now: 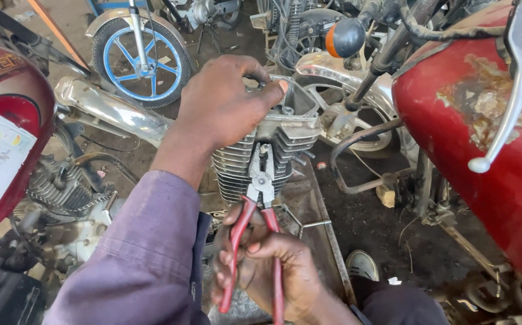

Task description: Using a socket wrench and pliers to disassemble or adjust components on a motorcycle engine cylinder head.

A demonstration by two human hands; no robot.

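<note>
Seemingly upright pliers (260,198) — nose up.

The left hand (222,105) is raised and reached forward, back of the hand toward the camera, wrist bent so the knuckles arch upward. Its fingers curl over and down on the far side, while the thumb (273,90) stretches out to the right with its nail showing. The left forearm runs from the lower left up to the wrist, covered by a purple sleeve (146,253) that ends short of the wrist. The right hand (273,274) sits lower and nearer the body, below the left fingers, closed in a fist-like grip with its fingers (231,259) wrapped round from the left and knuckles facing up. Its wrist drops toward the bottom edge.
</note>
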